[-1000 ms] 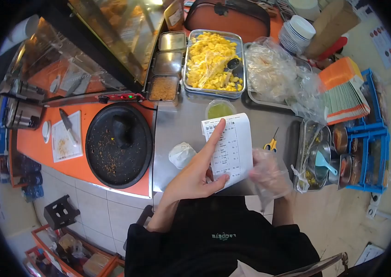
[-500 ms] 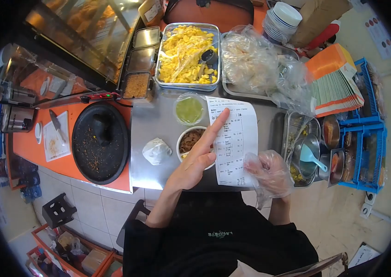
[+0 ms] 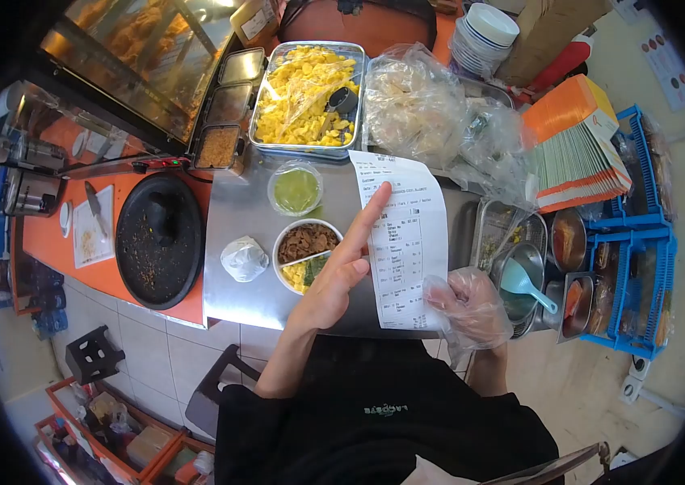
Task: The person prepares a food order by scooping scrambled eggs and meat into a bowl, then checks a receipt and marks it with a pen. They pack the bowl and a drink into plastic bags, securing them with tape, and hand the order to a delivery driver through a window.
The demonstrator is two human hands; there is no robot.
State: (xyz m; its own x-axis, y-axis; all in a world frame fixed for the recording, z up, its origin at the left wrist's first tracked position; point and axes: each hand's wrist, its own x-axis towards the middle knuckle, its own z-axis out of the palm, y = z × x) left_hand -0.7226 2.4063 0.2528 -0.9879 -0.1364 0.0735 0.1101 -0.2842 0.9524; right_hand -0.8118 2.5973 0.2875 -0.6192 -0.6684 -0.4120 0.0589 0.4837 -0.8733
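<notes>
A long printed receipt [image 3: 411,234] hangs upright over the front of the steel counter. My right hand [image 3: 472,303], in a clear plastic glove, pinches its lower right edge. My bare left hand [image 3: 338,271] is held edge-on with fingers stretched out, overlapping the receipt's left side. Just left of that hand, a white bowl [image 3: 279,267] contains brown meat pieces, yellow scrambled egg and something green. Behind the bowl stands a round clear tub of green contents [image 3: 296,188]. A white wrapped bundle [image 3: 245,259] lies further left.
At the back are a tray of scrambled egg [image 3: 306,97] and plastic bags [image 3: 415,93]. On the right, a metal bowl [image 3: 524,257] bears a light-blue scoop [image 3: 526,284], near blue racks [image 3: 641,242]. A black stone mortar [image 3: 161,271] and a knife [image 3: 96,208] are left.
The receipt has tilted, showing more of its printed top. Counter items have shifted left in view, and the bowl is less covered by my left hand.
</notes>
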